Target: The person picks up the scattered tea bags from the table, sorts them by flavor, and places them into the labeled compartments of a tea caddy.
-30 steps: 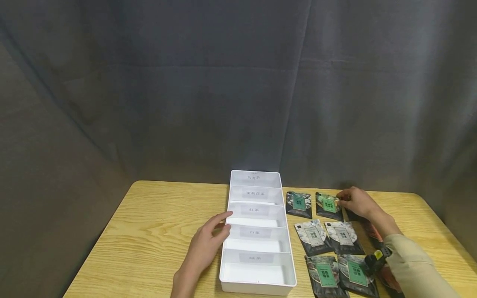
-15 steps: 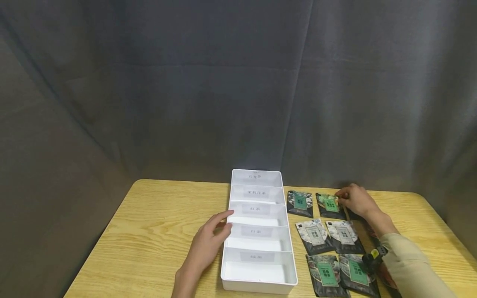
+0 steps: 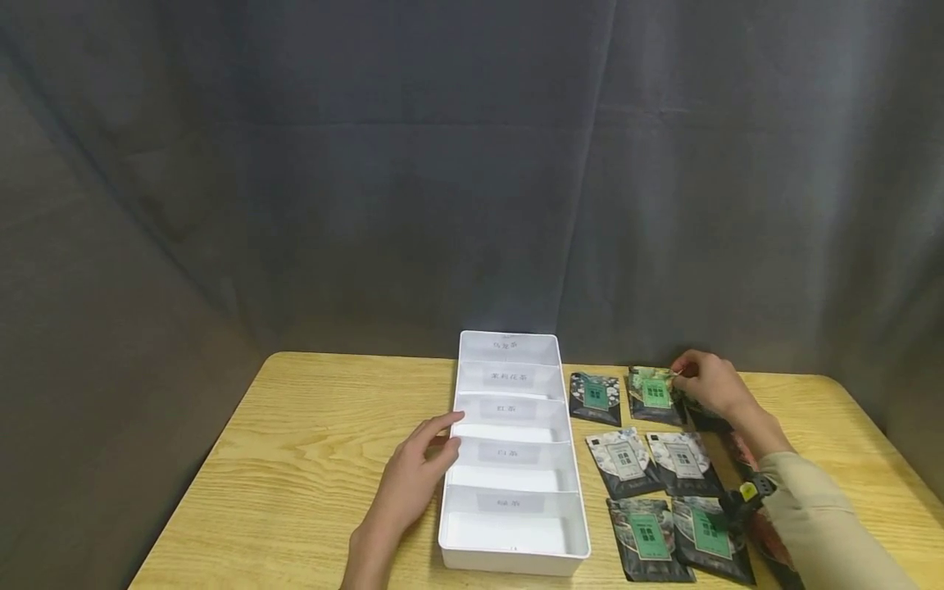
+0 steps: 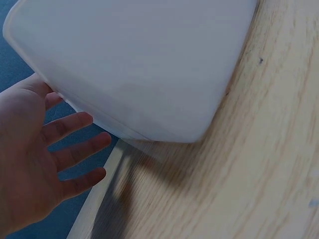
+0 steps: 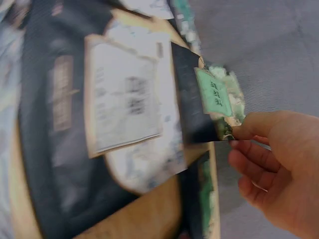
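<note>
My right hand (image 3: 714,387) pinches the right edge of a black tea packet with a bright green label (image 3: 656,393) at the back right; in the right wrist view, thumb and index finger meet on a corner of this packet (image 5: 214,97). That edge looks slightly raised. Over on the left side of a long white divided box (image 3: 515,565), my left hand (image 3: 413,471) touches the rim with its fingertips. The left wrist view has the left hand (image 4: 45,154) with fingers extended beside the box's white outer wall (image 4: 144,64).
Left of the pinched packet lies a dark floral packet (image 3: 596,399). Nearer are two white-topped packets (image 3: 625,463) and two green-labelled packets (image 3: 649,537). Reddish packets (image 3: 773,537) lie partly under the right forearm. A grey curtain (image 3: 413,180) hangs behind the wooden table (image 3: 310,459).
My right hand has moved slightly up and back with the green-labelled packet's edge, showing more of a dark packet beside it. The left hand stays at the box rim.
</note>
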Demonstrator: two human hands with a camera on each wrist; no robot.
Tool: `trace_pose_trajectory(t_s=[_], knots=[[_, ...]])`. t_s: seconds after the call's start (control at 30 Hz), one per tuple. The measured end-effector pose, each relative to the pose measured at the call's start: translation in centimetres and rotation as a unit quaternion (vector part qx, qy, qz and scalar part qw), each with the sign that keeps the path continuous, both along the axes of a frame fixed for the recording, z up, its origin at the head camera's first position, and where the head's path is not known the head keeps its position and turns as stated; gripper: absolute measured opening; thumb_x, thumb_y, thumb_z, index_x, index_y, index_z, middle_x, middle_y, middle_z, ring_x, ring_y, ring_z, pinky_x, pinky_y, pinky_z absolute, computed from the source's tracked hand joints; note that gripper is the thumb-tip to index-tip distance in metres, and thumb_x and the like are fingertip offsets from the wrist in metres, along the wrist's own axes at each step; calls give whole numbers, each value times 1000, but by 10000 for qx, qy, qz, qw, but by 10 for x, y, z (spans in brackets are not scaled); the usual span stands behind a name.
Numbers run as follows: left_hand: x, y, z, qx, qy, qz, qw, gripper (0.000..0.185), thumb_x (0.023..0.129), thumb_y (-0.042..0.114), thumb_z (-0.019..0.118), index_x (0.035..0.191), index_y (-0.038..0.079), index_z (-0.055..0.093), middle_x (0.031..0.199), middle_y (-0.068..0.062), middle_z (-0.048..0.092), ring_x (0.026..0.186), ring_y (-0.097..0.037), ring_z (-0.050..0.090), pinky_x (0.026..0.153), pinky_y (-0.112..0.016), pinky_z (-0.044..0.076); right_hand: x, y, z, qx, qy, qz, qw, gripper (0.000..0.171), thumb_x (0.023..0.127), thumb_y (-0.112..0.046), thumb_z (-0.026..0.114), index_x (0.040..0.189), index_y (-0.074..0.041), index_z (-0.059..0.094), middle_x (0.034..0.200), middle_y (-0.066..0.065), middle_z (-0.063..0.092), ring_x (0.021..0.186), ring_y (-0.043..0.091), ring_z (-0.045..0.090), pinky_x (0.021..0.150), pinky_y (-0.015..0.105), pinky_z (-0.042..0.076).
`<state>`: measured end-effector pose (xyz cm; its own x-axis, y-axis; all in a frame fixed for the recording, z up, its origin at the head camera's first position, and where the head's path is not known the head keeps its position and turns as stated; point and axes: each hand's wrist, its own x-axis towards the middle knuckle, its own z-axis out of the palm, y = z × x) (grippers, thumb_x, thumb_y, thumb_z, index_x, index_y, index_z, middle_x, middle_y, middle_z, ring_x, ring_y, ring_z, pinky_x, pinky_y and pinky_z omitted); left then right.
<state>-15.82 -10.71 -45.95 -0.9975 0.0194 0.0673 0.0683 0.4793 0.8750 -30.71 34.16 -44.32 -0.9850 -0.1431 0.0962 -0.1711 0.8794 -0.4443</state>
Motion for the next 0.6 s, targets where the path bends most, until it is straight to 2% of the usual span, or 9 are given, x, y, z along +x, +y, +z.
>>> trace_pose_trajectory(t_s=[0.2,0.47,0.6], knots=[[-1,0,-1,29,-25,-27,10000,35,99,42,56,134,40,58,141,6,57,119,-21,62,100,-53,49,2,0,19,-384,276,-57,9989,17,93,-12,63,106,-1,60,95,18,67,79,24,61,62,32,46],[0,0,-1,-8,-29,27,10000,34,99,43,56,133,41,58,140,6,58,118,-20,62,98,-52,50,6,-4,32,-440,585,19,9973,12,92,-15,66,94,-10,56,80,7,57,67,17,48,57,30,37],[0,0,-1,3,-28,14,10000,34,99,43,56,133,41,58,140,6,58,118,-20,62,99,-52,50,10,-6,39,-490,807,120,9955,8,91,-14,67,92,-10,60,79,6,61,66,13,49,57,28,39]])
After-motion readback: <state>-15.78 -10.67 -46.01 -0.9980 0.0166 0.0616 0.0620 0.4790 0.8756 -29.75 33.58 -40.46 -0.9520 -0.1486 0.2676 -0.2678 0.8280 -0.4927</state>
